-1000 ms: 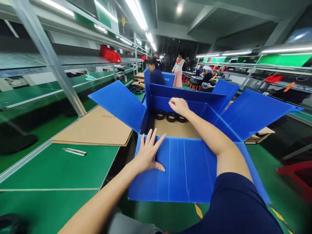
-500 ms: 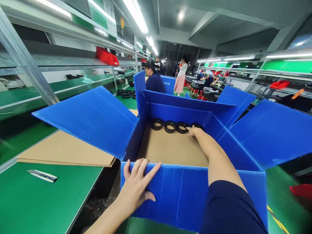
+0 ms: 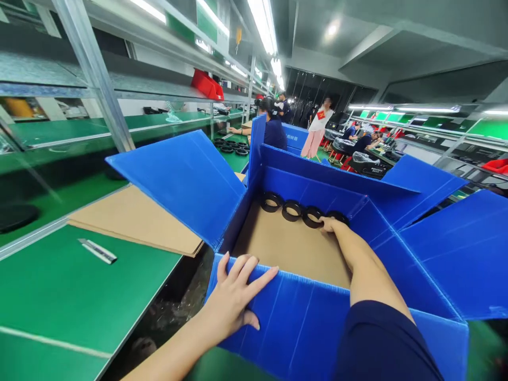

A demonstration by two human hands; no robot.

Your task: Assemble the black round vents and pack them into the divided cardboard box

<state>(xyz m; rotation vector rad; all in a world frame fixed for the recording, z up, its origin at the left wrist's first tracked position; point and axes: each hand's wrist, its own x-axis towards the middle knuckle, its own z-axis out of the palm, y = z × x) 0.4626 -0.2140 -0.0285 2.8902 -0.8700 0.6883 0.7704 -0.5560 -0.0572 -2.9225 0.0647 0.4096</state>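
A blue box (image 3: 293,317) stands in front of me with its flaps spread outward. Cardboard (image 3: 289,243) covers its bottom. Several black rings (image 3: 291,210) lie in a row along the far inner wall. My left hand (image 3: 238,288) rests over the near wall's top edge, fingers spread, thumb on the outside. My right hand (image 3: 328,224) reaches inside, at the gap between the third ring (image 3: 313,217) and the rightmost ring (image 3: 338,217). Its fingers are partly hidden, so what they hold, if anything, cannot be made out.
On the green table (image 3: 51,296) at left lie a utility knife (image 3: 98,251) and cardboard sheets (image 3: 138,219). A metal post (image 3: 91,74) rises beside them. Further off, a seated person (image 3: 274,129) is near more black rings (image 3: 234,147); another person (image 3: 317,127) stands beyond the box.
The view has turned left and tilted, so the box appears further right. My right hand stays by the rings at the right end, and my left hand remains on the near edge.
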